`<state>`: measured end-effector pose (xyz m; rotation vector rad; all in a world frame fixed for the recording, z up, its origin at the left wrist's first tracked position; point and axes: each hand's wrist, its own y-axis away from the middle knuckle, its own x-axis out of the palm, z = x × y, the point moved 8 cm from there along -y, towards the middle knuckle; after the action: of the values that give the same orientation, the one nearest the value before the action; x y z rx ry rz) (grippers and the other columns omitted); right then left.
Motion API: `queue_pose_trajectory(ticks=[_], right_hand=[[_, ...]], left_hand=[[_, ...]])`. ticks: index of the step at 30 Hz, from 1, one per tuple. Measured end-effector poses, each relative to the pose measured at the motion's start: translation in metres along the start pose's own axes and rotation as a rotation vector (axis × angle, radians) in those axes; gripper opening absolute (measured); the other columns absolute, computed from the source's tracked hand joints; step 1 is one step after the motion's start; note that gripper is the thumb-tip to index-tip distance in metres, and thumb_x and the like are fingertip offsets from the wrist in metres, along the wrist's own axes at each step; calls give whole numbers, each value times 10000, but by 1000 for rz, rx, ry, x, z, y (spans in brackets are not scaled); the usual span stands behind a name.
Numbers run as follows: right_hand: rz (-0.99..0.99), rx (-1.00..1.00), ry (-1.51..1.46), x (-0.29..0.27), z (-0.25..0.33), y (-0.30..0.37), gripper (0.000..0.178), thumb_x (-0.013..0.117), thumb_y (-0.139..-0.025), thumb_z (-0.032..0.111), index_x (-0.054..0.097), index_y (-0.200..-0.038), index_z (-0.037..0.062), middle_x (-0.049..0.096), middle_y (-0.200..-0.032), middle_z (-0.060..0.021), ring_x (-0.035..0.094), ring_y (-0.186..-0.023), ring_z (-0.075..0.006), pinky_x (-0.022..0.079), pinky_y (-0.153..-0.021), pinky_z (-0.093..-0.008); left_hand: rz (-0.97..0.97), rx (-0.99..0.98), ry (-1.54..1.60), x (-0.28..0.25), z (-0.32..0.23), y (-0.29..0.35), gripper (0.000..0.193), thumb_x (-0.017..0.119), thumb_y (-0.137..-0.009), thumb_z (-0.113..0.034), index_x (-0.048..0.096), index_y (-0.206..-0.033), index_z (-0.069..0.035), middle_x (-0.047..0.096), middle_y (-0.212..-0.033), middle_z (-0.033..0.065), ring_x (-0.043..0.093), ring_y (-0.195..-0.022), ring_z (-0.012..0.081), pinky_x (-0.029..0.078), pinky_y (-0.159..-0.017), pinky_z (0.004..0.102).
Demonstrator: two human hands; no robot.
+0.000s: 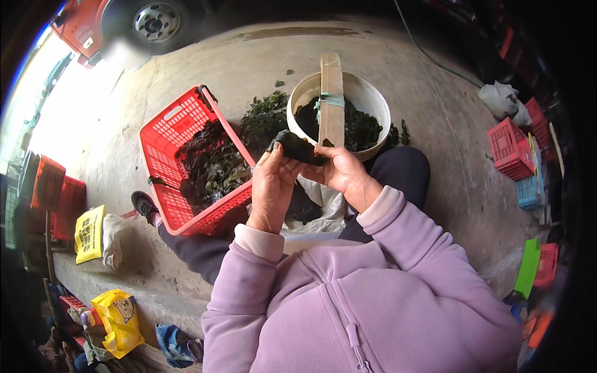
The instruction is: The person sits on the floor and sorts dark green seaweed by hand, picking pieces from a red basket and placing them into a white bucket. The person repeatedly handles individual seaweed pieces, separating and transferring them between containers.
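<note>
Between my hands, over the gap separating the basket and the bucket, is a dark, glossy piece of seaweed (295, 147). My left hand (273, 186) grips its left end, thumb on top. With its thumb and fingers, my right hand (349, 174) pinches the other end. To the left, a red plastic basket (177, 115) leans tilted, holding a heap of dark green seaweed (214, 165). Beyond my right hand stands a white bucket (384, 112) with more leafy seaweed (362, 127) inside. A wooden plank (331, 118), tied with green cord, lies across its top.
Loose seaweed (264, 115) lies on the concrete floor (249, 59) between basket and bucket. Yellow bags (118, 323) sit at the lower left. Red crates (511, 149) stand along the right side. A vehicle wheel (157, 23) is at the far left.
</note>
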<state>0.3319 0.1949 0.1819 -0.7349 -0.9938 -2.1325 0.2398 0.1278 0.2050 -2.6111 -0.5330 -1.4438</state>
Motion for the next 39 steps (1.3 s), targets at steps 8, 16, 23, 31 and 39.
queue_pose_trajectory(ticks=[8,16,23,31,39], right_hand=[[-110,-304,526,0,26,12,239,601,-883,244,669,-948,25,592,-689,-11,471,-514,-49,413,-484,-199],[4,-583,807,37,50,27,190,566,-902,163,677,-961,21,638,-828,-6,558,-698,-54,470,-624,-191],[117,-639,813,69,74,53,178,555,-904,124,672,-976,11,651,-782,-29,584,-625,-62,506,-559,-202],[205,-676,721,88,94,78,196,547,-911,141,662,-950,-13,657,-808,-51,605,-646,-82,513,-564,-207],[-106,-657,528,39,102,60,176,610,-874,160,664,-947,10,649,-745,-43,552,-485,-72,470,-472,-198]], left_hand=[[-231,-88,-232,-24,-8,10,93,579,-864,-133,593,-883,-43,615,-769,55,611,-742,165,528,-720,348],[-260,-148,-202,-28,-10,13,108,537,-859,-101,569,-919,-16,634,-832,85,632,-733,198,545,-665,328],[-388,100,-1404,-39,-61,9,340,589,-824,-344,650,-891,-17,658,-799,117,634,-765,237,474,-731,339],[211,-38,-684,19,-18,4,237,588,-863,-175,611,-1008,11,631,-831,39,564,-772,103,418,-738,222],[3,-7,-713,5,-41,16,189,560,-851,-8,638,-1023,-15,597,-767,6,516,-609,45,386,-492,165]])
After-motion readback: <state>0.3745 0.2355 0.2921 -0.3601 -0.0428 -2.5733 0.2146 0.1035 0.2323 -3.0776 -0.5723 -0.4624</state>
